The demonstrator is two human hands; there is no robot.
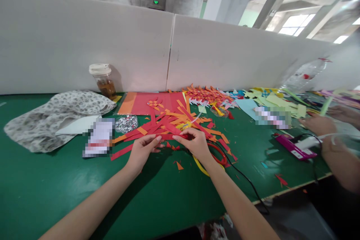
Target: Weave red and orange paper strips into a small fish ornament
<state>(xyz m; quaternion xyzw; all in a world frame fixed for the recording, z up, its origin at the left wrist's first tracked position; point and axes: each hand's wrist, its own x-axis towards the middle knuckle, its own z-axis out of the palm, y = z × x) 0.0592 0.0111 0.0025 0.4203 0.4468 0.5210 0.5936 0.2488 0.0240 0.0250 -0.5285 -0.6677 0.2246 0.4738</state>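
A red paper strip [166,136] is stretched between my two hands, above the table. My left hand [143,152] pinches its left end between thumb and fingers. At the other end, the fingertips of my right hand [196,143] are closed on the strip. Behind them lies a loose pile of red and orange paper strips [168,120]. A ring-shaped red handle [218,153] and a yellow loop [201,167] show beside my right wrist, partly hidden by it. Small red and orange scraps [179,165] lie just in front of the pile.
Woven paper fish [208,93] are heaped by the white partition [84,37]. Left are a patterned cloth [62,112], a lidded drink cup [104,80] and a bag of googly eyes [126,123]. Right, a person's hands [319,123] work near a purple glue gun [295,147]. A black cord [247,180] crosses the table edge.
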